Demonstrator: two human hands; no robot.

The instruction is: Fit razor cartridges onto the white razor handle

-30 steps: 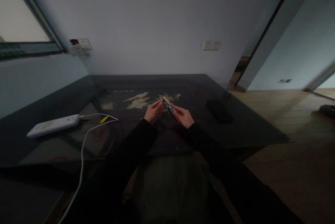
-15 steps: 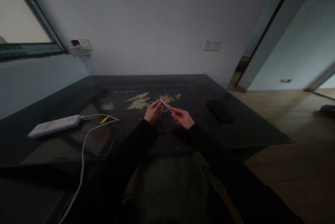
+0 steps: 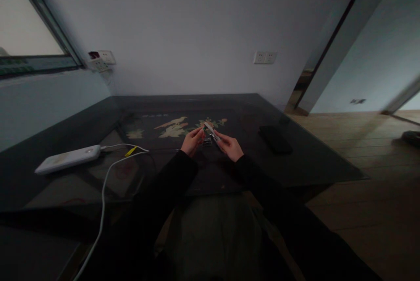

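My right hand is closed around the lower end of a small silver hinged tool, slim and pale, with two arms standing apart. Its upper end points up and left toward my left hand. That hand is closed in a pinch beside the tool's tip; a small greenish bit shows at its fingertips, too small to name. Below and between the hands, a small shiny metal piece shows near the tabletop, partly hidden by the left fingers.
The dark glossy table bears a bird-and-flower picture. At left lies a white power bank with a white cable and yellow tag. A black phone-like slab lies at right. Sockets sit on the wall.
The silver tool has turned in my right hand, and its two arms now show apart. My left fingertips have drawn slightly away from its tip. Both forearms stay nearly in place.
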